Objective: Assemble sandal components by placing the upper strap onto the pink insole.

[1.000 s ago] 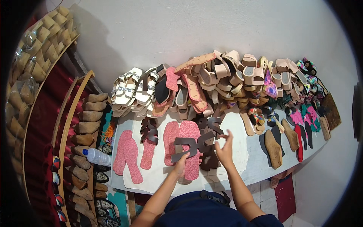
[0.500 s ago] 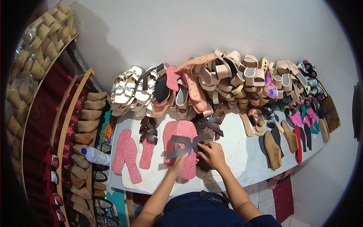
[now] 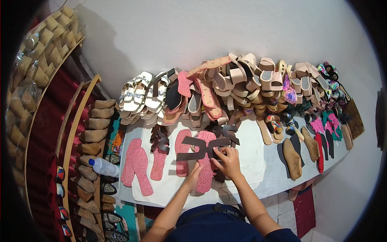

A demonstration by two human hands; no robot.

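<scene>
My left hand is closed on a pink speckled insole, gripping its left edge. Across the insole lies a dark brown H-shaped sandal upper, its strap ends sticking out on both sides. Fingers of my right hand pinch the right part of this upper. To the left, another pink insole has a brown upper over its top end. A single pink insole lies close beside the held one, and two overlapping ones rest farther left. More brown uppers lie behind my right hand.
Finished sandals are heaped along the wall. Wooden lasts and colored pieces lie at the right. At the left stand a water bottle and a rack with lasts. White paper covers the table's middle.
The brown upper has turned and now lies more level across the held insole. My right hand stays on its right part; my left hand keeps hold of the insole.
</scene>
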